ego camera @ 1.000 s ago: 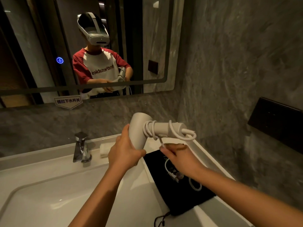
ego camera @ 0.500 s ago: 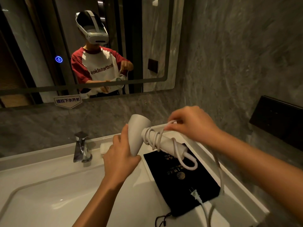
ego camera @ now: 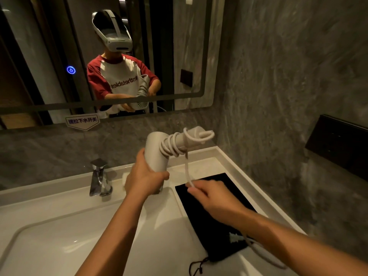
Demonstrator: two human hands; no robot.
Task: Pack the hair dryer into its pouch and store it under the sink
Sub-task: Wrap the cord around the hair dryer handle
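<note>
My left hand [ego camera: 144, 179] grips the barrel of the white hair dryer [ego camera: 157, 151], held above the counter with its handle pointing right. The white cord [ego camera: 173, 144] is coiled several times around the handle. My right hand [ego camera: 211, 193] pinches the loose cord below the dryer, just above the black pouch [ego camera: 215, 232]. The pouch lies flat on the counter to the right of the basin, drawstring [ego camera: 197, 266] at its near end. The plug [ego camera: 234, 237] rests on the pouch under my right forearm.
A white basin [ego camera: 49, 242] fills the lower left, with a chrome faucet [ego camera: 99, 178] behind it. The mirror [ego camera: 99, 56] hangs above. A grey stone wall with a black panel [ego camera: 338, 144] closes the right side.
My right hand came down from above the handle to below the dryer, carrying the cord around for another turn. The dryer's handle tilted upward.
</note>
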